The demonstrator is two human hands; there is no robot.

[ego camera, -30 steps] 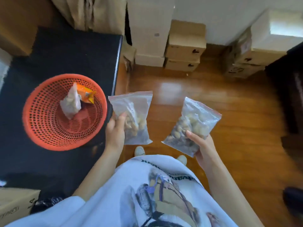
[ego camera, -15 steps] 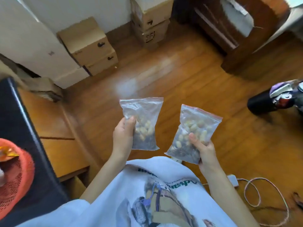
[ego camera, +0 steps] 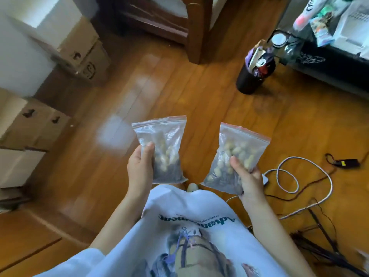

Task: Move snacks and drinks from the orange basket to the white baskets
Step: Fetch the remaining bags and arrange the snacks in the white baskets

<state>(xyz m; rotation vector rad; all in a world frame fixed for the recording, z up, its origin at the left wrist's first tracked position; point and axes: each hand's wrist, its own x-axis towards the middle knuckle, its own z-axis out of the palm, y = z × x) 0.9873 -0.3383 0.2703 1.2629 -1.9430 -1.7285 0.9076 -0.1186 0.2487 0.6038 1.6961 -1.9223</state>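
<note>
My left hand (ego camera: 139, 168) grips the lower left edge of a clear zip bag of nuts (ego camera: 163, 144), held upright over the wooden floor. My right hand (ego camera: 246, 176) holds a second clear zip bag of nuts (ego camera: 239, 150) with a red seal strip, tilted slightly right. The two bags hang side by side, apart, in front of my white shirt. At the top right a white basket (ego camera: 353, 27) stands on a black surface, with colourful snack packets (ego camera: 319, 23) beside it. The orange basket is out of view.
A black bin (ego camera: 251, 76) stuffed with cans and wrappers stands on the floor at upper right. Cardboard boxes (ego camera: 79, 50) are stacked along the left. White and black cables (ego camera: 299, 176) lie coiled on the floor at right. A dark wooden furniture leg (ego camera: 197, 31) rises at top centre.
The view has swung right: the orange basket and black table left the frame, the white basket and bin came in. Both hands still hold their bags in the same pose.
</note>
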